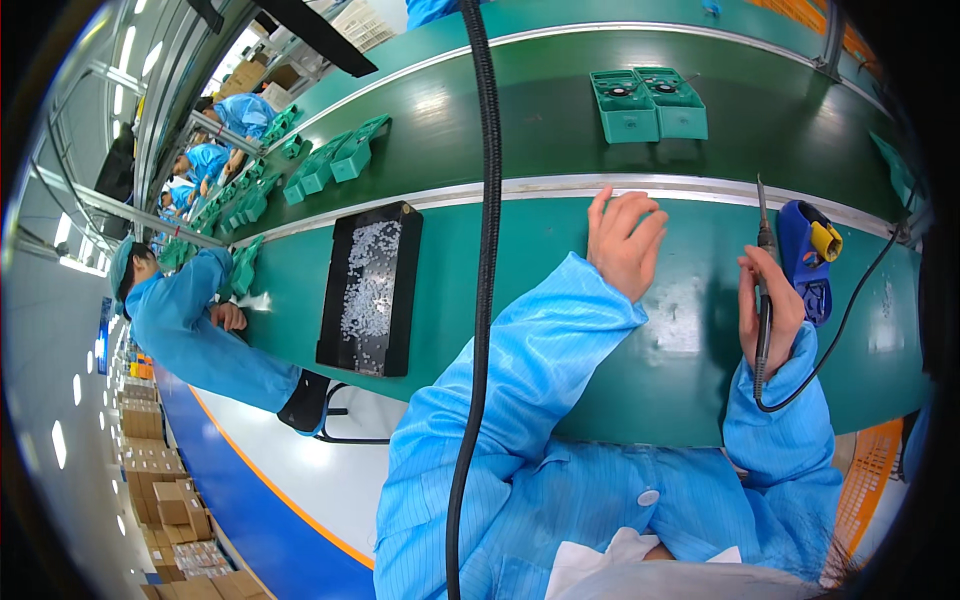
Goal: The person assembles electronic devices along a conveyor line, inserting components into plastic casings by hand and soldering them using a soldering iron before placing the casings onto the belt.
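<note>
My left hand [626,243] rests near the metal rail at the bench's far edge. Its fingers are stretched out and nothing shows in them. Wrapped round the handle of a soldering iron [766,235], my right hand [780,308] keeps the iron's thin tip pointing away from me, toward the rail. Just to the right of that hand stands a blue soldering iron stand [797,235] with a yellow part. Beyond the rail, two open green plastic housings [630,125] with round parts inside sit side by side on the dark green conveyor belt [540,120].
A black tray [400,300] of small whitish pieces lies left on the green bench [450,260]. A thick black cable [487,200] hangs across the view. More green housings [335,160] line the belt. A co-worker [190,310] in blue sits at far left.
</note>
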The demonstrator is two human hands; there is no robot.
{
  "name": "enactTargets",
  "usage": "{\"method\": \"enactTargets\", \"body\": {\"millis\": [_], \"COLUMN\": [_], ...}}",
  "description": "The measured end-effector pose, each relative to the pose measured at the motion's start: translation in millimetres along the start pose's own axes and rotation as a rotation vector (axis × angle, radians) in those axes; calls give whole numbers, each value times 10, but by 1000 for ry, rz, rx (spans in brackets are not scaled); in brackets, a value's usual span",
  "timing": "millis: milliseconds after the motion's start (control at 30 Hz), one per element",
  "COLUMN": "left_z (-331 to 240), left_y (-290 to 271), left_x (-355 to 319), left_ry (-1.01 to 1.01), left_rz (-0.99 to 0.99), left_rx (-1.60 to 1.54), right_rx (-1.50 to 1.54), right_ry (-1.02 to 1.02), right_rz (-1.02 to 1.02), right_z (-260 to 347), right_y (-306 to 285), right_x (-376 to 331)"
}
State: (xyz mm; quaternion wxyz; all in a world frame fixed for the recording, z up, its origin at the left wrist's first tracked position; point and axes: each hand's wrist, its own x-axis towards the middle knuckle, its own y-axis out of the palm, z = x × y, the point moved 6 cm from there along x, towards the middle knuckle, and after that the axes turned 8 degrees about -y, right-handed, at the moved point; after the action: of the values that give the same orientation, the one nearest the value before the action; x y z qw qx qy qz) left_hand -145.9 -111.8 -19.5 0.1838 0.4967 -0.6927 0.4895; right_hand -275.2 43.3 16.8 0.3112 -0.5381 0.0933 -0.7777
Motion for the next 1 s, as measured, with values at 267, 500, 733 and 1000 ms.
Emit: {"method": "enactTargets", "body": {"millis": [267, 500, 733, 1000], "left_z": [-66, -36, 16, 15], "left_y": [-175, -375, -356, -352], "left_x": [-137, -166, -171, -188], "left_ry": [-13, -34, -54, -122], "left_rz": [11, -29, -25, 9], "left_rx": [-62, -84, -209, -284], "right_rx": [95, 124, 166, 206], "right_ry": [-62, -15, 67, 109], "right_rz": [94, 110, 141, 163], "right_z": [84, -11, -71, -122], "right_y": [123, 169, 218, 235], "right_x": [-15, -69, -92, -130]}}
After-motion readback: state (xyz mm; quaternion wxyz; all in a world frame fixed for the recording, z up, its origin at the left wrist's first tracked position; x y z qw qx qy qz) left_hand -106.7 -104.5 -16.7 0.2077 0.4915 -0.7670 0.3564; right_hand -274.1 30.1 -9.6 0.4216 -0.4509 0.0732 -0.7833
